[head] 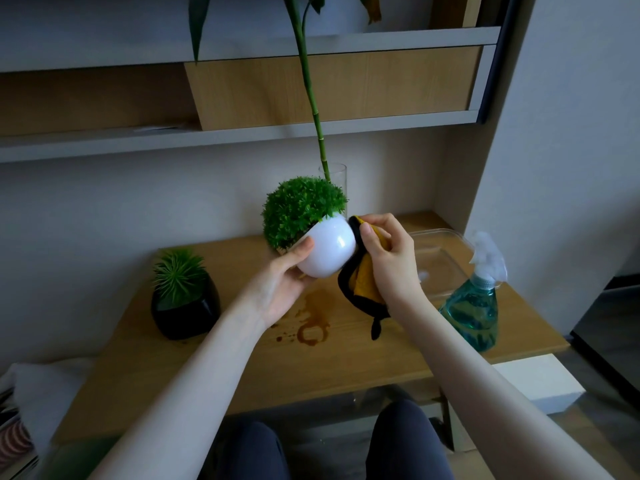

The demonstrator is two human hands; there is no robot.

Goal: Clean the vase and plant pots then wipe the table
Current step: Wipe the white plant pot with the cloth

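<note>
Fingers of our right hand (388,258) curl around a yellow cloth (362,277) with a dark edge, the thumb pressing it flat against the side of a white pot (329,249). Our left hand (282,282) cups that pot from below and to the left, thumb laid along its near wall, the other fingers hidden behind it. We hold the pot in the air above the table (242,362), tilted so its round green plant (299,209) leans up and to the left. To wipe well, we judge it best to keep the cloth pressed firmly, turn the pot a little at a time in the left hand, and work around the whole glossy wall without crushing the foliage. Both forearms reach forward from the bottom of the view, wrists bent inward to meet at the pot. Behind it stands a clear glass vase (337,180) holding a tall green stalk (310,98). On the table to the left sits a black pot (185,317) with a spiky plant. A brown spill (313,323) stains the wood just below our hands. To the right stand a blue spray bottle (474,306) and, behind it, a clear plastic tray (440,251).
</note>
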